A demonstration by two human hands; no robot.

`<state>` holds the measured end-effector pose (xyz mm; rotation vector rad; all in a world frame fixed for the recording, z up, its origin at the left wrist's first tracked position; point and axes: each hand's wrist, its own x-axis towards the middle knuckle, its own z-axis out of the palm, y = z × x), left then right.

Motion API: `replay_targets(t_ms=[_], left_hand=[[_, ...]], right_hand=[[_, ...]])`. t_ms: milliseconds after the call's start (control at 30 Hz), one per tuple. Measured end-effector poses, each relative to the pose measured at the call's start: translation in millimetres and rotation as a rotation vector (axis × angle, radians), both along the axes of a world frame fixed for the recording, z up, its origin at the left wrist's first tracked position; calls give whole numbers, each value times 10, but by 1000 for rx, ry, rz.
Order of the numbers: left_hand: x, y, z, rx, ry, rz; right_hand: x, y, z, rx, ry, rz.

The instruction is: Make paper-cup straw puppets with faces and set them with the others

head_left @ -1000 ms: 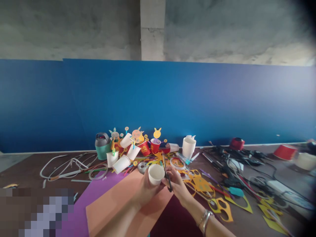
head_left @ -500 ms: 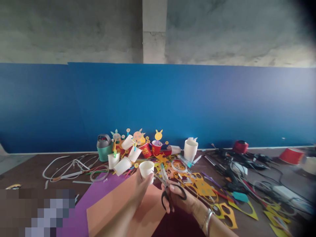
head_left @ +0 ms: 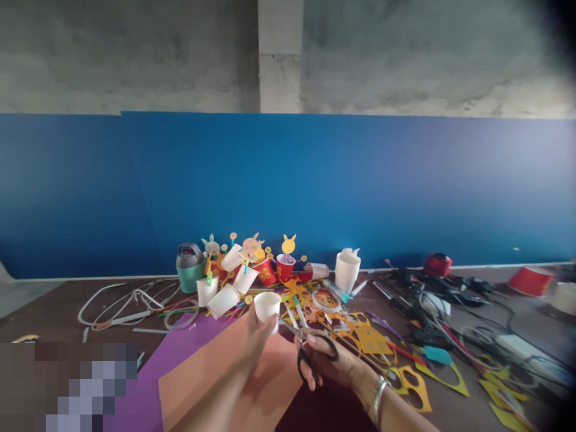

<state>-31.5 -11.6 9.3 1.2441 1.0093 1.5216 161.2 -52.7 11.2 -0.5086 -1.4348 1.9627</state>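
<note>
Two held things: cup (head_left: 267, 305) and scissors (head_left: 302, 338), above the sheets.
Left hand (head_left: 255, 336): clamped on the cup, thumb at the near side; mouth up, roughly upright.
Right hand (head_left: 337, 360): clamped on the scissors, fingers in the loops; loops spread, tips toward the cup.
Gap: tips very near the cup's lower right side; cannot tell whether touching, or whether the blades are parted.
Change: since a second ago, cup shifted left and scissors swung from nearly upright to a slant, loops now open to view.
Meaning: probably no cutting at this instant, with the cup steadied and the scissors angled at its side.
Cup wall: any slit too small to tell.
Under the hands: orange sheet (head_left: 195, 381), overlapping purple sheet (head_left: 146, 381); maroon sheet (head_left: 330, 405) at right.
Behind: tipped cup (head_left: 224, 302), red cup (head_left: 284, 269) with a yellow face (head_left: 288, 245), stack (head_left: 347, 273) farther right.
Right side: yellow scraps (head_left: 372, 341) near the right hand, cables beyond.
</note>
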Motion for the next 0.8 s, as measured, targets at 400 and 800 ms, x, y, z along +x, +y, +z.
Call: replay_targets(t_ms=[400,800], left_hand=[[-34,20,-84,90,31,-28],[-90,7,-42,229,217,94]], right_hand=[[11,-14,58,-43,-50,-21],[17,-11,81,-41,-68,-49]])
